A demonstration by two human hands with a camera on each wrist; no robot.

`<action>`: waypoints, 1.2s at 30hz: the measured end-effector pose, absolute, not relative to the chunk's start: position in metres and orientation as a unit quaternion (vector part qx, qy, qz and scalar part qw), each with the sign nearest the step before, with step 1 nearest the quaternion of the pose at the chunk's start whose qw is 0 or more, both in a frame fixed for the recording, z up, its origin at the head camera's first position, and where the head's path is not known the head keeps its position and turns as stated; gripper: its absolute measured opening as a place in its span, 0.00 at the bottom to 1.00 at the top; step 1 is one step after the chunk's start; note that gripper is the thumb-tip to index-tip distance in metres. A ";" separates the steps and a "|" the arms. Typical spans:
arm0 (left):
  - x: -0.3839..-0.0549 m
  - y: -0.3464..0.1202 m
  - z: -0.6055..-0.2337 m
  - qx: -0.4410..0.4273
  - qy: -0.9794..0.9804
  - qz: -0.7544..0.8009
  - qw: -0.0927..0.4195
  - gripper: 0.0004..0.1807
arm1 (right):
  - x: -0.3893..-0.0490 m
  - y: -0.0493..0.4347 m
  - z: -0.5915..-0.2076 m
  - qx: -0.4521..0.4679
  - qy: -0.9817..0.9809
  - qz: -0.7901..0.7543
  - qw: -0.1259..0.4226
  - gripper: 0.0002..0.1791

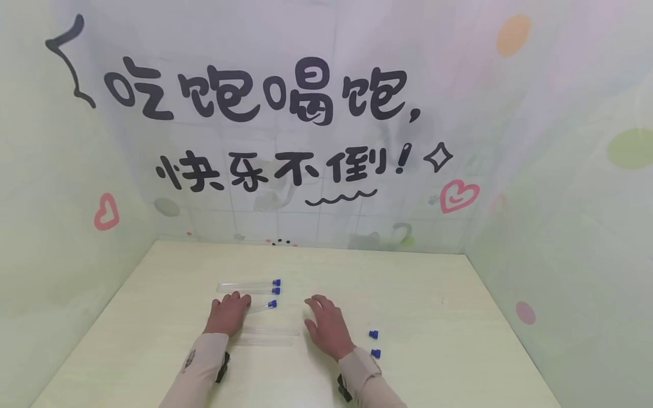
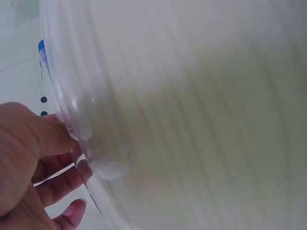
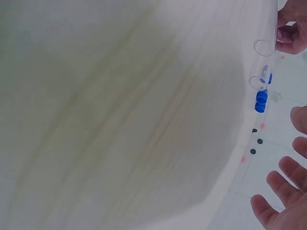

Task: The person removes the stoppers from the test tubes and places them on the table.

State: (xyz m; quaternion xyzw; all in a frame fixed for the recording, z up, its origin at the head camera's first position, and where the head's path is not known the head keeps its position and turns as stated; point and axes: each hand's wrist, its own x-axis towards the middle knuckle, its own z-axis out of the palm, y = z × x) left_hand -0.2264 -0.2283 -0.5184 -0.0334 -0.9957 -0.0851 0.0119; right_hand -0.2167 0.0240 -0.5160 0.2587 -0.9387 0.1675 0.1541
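Observation:
My left hand [image 1: 228, 314] is low over the table at the left, its thumb and fingers curled at a clear test tube [image 1: 260, 309] with a blue stopper [image 1: 272, 304]. Part of that tube is hidden by the hand. Just beyond lie two stoppered tubes [image 1: 245, 286], side by side. Closer to me, two clear tubes without stoppers [image 1: 270, 343] lie between the hands; their open rims [image 3: 264, 48] show in the right wrist view. Right of them, my right hand [image 1: 329, 328] hovers with loosely bent, spread fingers and holds nothing.
Two loose blue stoppers [image 1: 374, 334] stand on the table to the right of my right hand. The pale wooden table [image 1: 433, 306] meets printed wall sheets [image 1: 326, 226] at the back and both sides.

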 end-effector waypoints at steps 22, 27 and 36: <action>-0.222 -0.217 -0.512 -0.071 -0.992 -0.082 0.066 0.11 | -0.219 0.020 -0.521 0.250 -0.937 0.224 0.094 0.22; -0.218 -0.215 -0.514 -0.083 -0.990 -0.088 0.073 0.11 | -0.217 0.022 -0.524 0.236 -0.942 0.213 0.104 0.22; -0.216 -0.204 -0.509 -0.097 -0.987 -0.100 0.076 0.12 | -0.216 0.024 -0.520 0.242 -0.941 0.216 0.103 0.21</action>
